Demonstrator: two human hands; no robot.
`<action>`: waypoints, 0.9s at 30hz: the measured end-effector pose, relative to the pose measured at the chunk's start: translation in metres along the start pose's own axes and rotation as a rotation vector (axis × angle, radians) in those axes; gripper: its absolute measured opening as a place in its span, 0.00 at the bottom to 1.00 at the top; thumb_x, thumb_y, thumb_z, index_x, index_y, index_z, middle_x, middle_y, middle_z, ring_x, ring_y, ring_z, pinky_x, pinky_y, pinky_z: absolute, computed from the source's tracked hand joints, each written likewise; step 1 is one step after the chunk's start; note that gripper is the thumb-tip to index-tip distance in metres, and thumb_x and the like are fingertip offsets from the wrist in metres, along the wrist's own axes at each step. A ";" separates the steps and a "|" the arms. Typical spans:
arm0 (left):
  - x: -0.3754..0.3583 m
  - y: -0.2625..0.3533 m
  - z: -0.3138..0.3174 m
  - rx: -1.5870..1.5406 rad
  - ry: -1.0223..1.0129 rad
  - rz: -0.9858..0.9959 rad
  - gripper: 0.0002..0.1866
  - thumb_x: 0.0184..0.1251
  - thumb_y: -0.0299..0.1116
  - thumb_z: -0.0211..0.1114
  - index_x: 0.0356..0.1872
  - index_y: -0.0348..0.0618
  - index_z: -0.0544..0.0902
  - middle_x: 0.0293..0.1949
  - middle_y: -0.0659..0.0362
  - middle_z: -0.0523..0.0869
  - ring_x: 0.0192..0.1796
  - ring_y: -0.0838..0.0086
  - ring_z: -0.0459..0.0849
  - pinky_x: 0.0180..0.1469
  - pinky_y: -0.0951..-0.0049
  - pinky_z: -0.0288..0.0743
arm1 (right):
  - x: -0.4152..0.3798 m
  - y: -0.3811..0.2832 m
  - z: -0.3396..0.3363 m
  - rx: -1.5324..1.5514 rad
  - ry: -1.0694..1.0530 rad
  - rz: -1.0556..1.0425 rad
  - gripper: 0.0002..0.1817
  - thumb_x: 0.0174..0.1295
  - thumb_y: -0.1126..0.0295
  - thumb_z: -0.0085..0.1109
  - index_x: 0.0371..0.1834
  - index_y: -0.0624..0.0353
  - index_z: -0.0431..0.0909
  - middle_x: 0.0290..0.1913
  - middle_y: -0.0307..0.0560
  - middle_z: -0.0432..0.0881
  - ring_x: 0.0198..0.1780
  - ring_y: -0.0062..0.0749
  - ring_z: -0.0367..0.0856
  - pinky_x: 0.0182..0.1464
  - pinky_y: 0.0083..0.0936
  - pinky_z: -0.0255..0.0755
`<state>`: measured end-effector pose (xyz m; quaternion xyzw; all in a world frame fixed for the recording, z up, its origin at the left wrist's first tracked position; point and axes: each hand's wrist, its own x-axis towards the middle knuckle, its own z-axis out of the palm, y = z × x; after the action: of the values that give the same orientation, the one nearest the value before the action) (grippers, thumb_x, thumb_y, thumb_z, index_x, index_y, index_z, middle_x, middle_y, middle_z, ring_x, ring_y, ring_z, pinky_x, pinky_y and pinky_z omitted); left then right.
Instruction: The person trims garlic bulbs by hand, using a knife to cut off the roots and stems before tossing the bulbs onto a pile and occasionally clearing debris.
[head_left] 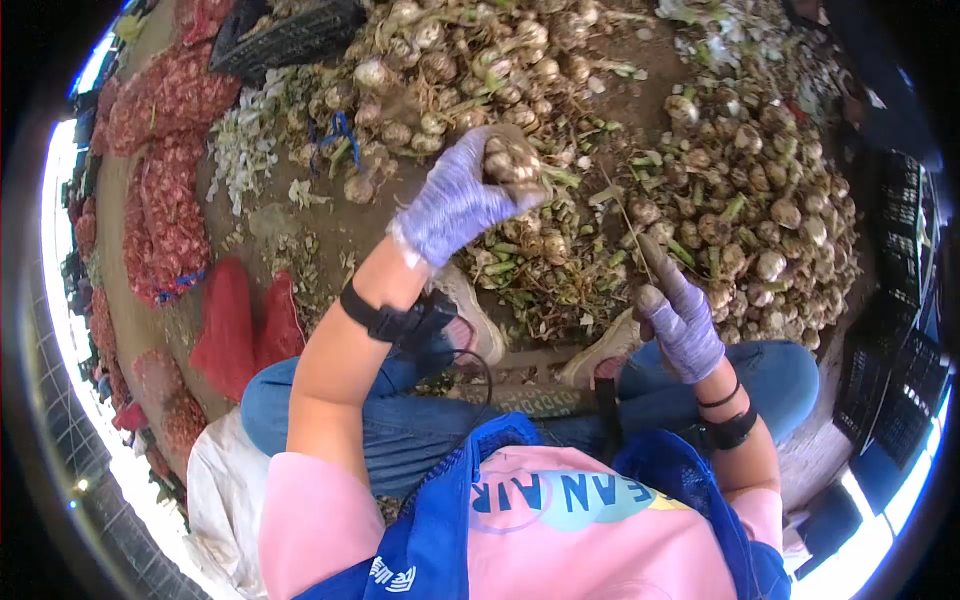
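My left hand (455, 205), in a soiled purple glove, is closed around a garlic bulb (512, 160) with a cut stalk end pointing right. Several loose bulbs lie just beyond it. On the other side, my right hand (682, 325), in a matching glove with muddy fingertips, grips a knife (630, 228). The thin blade points up and away, apart from the garlic in my left hand; its handle is hidden in my fingers. Between and below the hands is a heap of cut green stalks and trimmings (535, 270).
A large garlic pile (765, 225) spreads to the right, and another (440, 55) lies ahead. Filled red mesh sacks (165, 215) line the left. A black crate (285, 40) stands at the top left, with more crates (890, 370) at right. My shoes (475, 315) flank the trimmings.
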<state>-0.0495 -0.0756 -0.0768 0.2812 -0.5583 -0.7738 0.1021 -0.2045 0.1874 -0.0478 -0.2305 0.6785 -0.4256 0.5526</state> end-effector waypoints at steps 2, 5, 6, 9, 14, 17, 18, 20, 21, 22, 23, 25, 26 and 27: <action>-0.024 0.033 0.032 0.365 0.041 0.055 0.37 0.43 0.26 0.81 0.58 0.42 0.73 0.47 0.62 0.79 0.48 0.78 0.78 0.52 0.77 0.78 | -0.005 -0.001 -0.003 -0.284 0.075 -0.509 0.30 0.67 0.61 0.55 0.72 0.55 0.63 0.33 0.45 0.81 0.28 0.29 0.79 0.32 0.23 0.72; -0.046 0.039 0.050 0.307 -0.085 0.278 0.41 0.38 0.30 0.84 0.58 0.44 0.73 0.52 0.59 0.80 0.54 0.75 0.78 0.58 0.72 0.75 | -0.026 -0.023 0.001 -0.483 0.080 -0.864 0.29 0.61 0.65 0.60 0.67 0.54 0.69 0.36 0.56 0.82 0.32 0.47 0.83 0.34 0.34 0.75; -0.061 0.059 0.064 0.450 -0.062 0.204 0.42 0.35 0.31 0.84 0.58 0.42 0.73 0.54 0.58 0.79 0.57 0.75 0.77 0.60 0.70 0.73 | -0.032 -0.033 0.003 -0.562 0.075 -0.924 0.29 0.60 0.65 0.62 0.66 0.54 0.70 0.34 0.55 0.82 0.30 0.47 0.83 0.32 0.35 0.74; -0.081 0.063 0.081 0.232 -0.108 0.273 0.36 0.44 0.33 0.80 0.55 0.35 0.73 0.46 0.58 0.83 0.47 0.77 0.81 0.53 0.73 0.77 | -0.054 -0.059 0.009 -0.747 0.071 -1.023 0.29 0.56 0.64 0.65 0.64 0.49 0.73 0.21 0.47 0.74 0.20 0.44 0.77 0.23 0.36 0.69; -0.116 0.077 0.112 0.562 -0.022 0.408 0.41 0.35 0.37 0.86 0.54 0.39 0.73 0.39 0.62 0.83 0.40 0.81 0.81 0.46 0.76 0.79 | -0.078 -0.075 0.015 -0.875 0.031 -1.080 0.32 0.55 0.60 0.65 0.66 0.44 0.72 0.20 0.44 0.72 0.19 0.43 0.75 0.21 0.36 0.68; -0.130 0.090 0.125 0.726 0.028 0.397 0.42 0.33 0.39 0.86 0.53 0.40 0.72 0.39 0.63 0.82 0.41 0.80 0.81 0.47 0.76 0.79 | -0.083 -0.073 0.016 -0.865 0.030 -1.137 0.34 0.53 0.58 0.66 0.67 0.42 0.71 0.19 0.43 0.72 0.19 0.41 0.75 0.20 0.36 0.68; -0.134 0.091 0.127 0.766 0.034 0.436 0.42 0.33 0.40 0.86 0.53 0.40 0.72 0.39 0.63 0.82 0.41 0.80 0.81 0.47 0.76 0.79 | -0.086 -0.073 0.016 -0.891 0.018 -1.122 0.32 0.53 0.58 0.65 0.65 0.45 0.72 0.21 0.43 0.73 0.20 0.42 0.75 0.22 0.36 0.68; -0.137 0.091 0.130 0.809 0.045 0.497 0.42 0.33 0.41 0.86 0.52 0.40 0.72 0.39 0.63 0.81 0.41 0.80 0.80 0.47 0.75 0.79 | -0.093 -0.073 0.015 -0.941 -0.008 -1.091 0.29 0.54 0.57 0.65 0.61 0.52 0.76 0.24 0.44 0.75 0.22 0.42 0.76 0.25 0.35 0.68; -0.137 0.089 0.130 0.811 0.051 0.517 0.42 0.33 0.41 0.86 0.52 0.41 0.73 0.39 0.63 0.81 0.42 0.80 0.80 0.47 0.75 0.78 | -0.094 -0.072 0.015 -0.934 -0.014 -1.081 0.29 0.54 0.57 0.65 0.61 0.52 0.76 0.24 0.44 0.76 0.22 0.42 0.76 0.25 0.35 0.68; -0.138 0.086 0.130 0.813 0.059 0.538 0.41 0.32 0.41 0.86 0.51 0.41 0.73 0.39 0.62 0.81 0.42 0.80 0.80 0.47 0.75 0.78 | -0.094 -0.069 0.015 -0.929 -0.023 -1.073 0.29 0.54 0.57 0.65 0.61 0.52 0.76 0.24 0.44 0.76 0.22 0.42 0.76 0.25 0.36 0.68; -0.137 0.083 0.129 0.781 0.046 0.532 0.41 0.33 0.40 0.86 0.51 0.41 0.72 0.39 0.62 0.80 0.42 0.80 0.79 0.47 0.75 0.78 | -0.094 -0.066 0.014 -0.924 -0.029 -1.065 0.29 0.53 0.58 0.65 0.61 0.52 0.76 0.25 0.44 0.76 0.22 0.42 0.76 0.25 0.36 0.68; -0.137 0.072 0.126 0.715 0.022 0.511 0.40 0.33 0.37 0.86 0.51 0.41 0.72 0.40 0.62 0.79 0.42 0.80 0.79 0.47 0.76 0.78 | -0.093 -0.059 0.011 -0.928 -0.028 -1.049 0.29 0.53 0.58 0.65 0.60 0.51 0.76 0.25 0.44 0.77 0.22 0.42 0.77 0.25 0.36 0.69; -0.137 0.059 0.127 0.433 -0.017 0.381 0.38 0.36 0.33 0.84 0.52 0.42 0.71 0.40 0.62 0.78 0.42 0.80 0.78 0.45 0.75 0.78 | -0.093 -0.055 0.010 -0.930 -0.027 -1.041 0.29 0.53 0.58 0.65 0.60 0.51 0.76 0.26 0.44 0.78 0.22 0.43 0.77 0.25 0.37 0.69; -0.136 0.054 0.127 0.468 -0.006 0.436 0.38 0.36 0.34 0.84 0.51 0.41 0.72 0.39 0.60 0.78 0.41 0.77 0.79 0.45 0.74 0.77 | -0.090 -0.051 0.011 -0.893 -0.003 -1.079 0.31 0.51 0.60 0.67 0.62 0.47 0.74 0.23 0.44 0.76 0.20 0.41 0.76 0.23 0.36 0.68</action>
<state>-0.0160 0.0725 0.0441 0.1687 -0.7684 -0.5852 0.1965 -0.1769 0.2273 0.0439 -0.7409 0.5784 -0.3206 0.1172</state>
